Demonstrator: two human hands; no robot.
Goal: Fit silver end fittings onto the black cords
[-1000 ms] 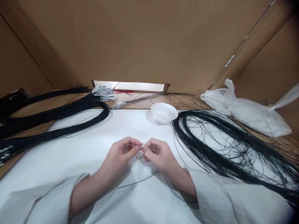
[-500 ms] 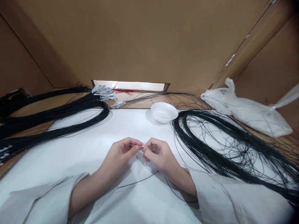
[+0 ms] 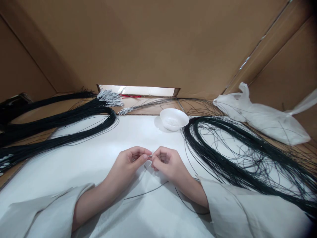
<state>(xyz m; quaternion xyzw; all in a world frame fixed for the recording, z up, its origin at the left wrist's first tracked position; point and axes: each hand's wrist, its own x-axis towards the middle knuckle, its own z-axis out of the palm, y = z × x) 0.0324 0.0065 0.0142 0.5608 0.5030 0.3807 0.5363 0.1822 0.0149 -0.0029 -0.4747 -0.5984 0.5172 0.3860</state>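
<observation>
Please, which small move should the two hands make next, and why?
Perhaps ease the right hand slightly away from the left hand, gently tensioning the dark piece between them. Both seem to pinch it, very near each other, and hide most of it, so a small, slow pull seems safest.

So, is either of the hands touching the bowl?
No, the left hand and right hand sit apart from the bowl, white tabletop showing between.
</observation>
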